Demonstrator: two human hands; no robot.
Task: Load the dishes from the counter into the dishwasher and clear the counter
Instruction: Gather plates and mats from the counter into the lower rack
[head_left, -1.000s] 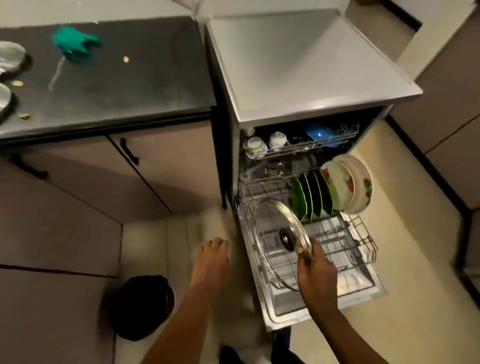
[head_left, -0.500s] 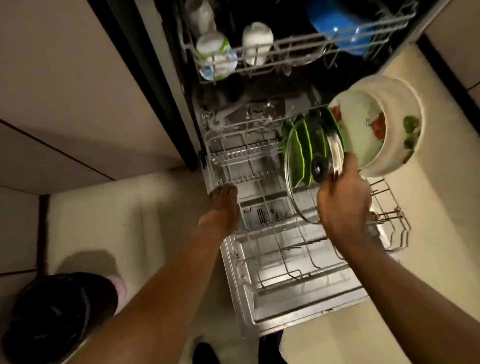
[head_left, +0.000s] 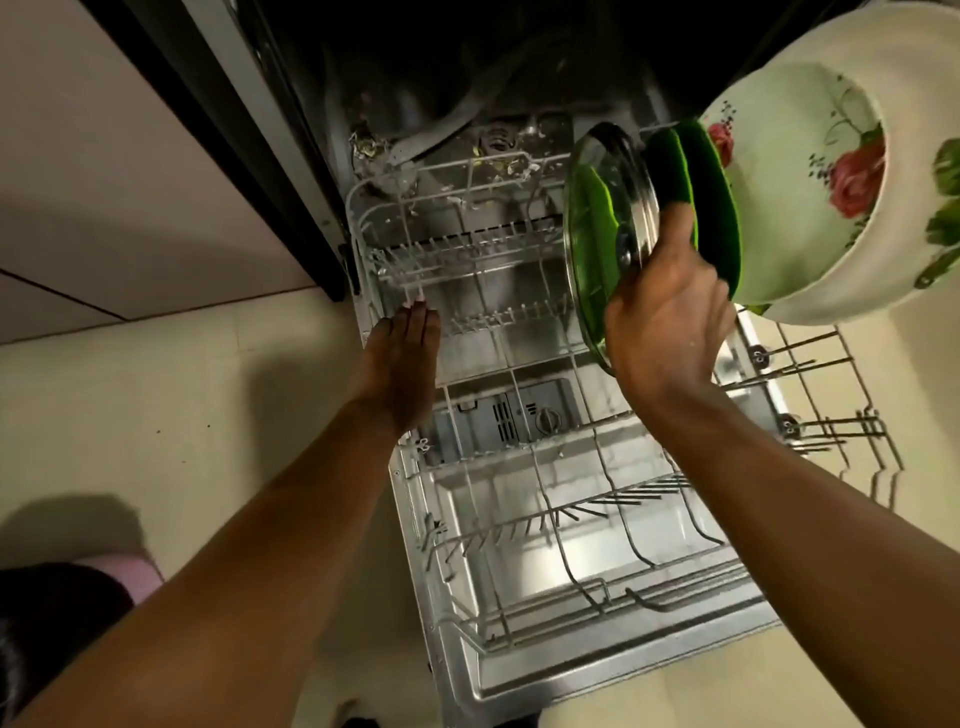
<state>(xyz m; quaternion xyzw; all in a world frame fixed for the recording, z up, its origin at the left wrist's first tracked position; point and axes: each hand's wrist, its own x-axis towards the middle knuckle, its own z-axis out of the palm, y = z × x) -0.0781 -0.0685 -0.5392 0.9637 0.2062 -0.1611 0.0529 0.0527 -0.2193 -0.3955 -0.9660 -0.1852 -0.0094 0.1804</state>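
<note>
right hand (head_left: 667, 317) grips glass lid (head_left: 602, 228), held on edge | lid just left of green plates (head_left: 714, 208) standing in lower rack (head_left: 545, 415) | floral bowls (head_left: 810, 171) right of plates | left hand (head_left: 402, 358) flat, fingers straight, at rack's left rim; contact unclear | rack pulled out over open door (head_left: 597, 670)

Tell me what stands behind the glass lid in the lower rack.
Behind the glass lid, held by the right hand, stand green plates, then floral dishes. The lid and hand cover the plates' lower edges and slots.
</note>
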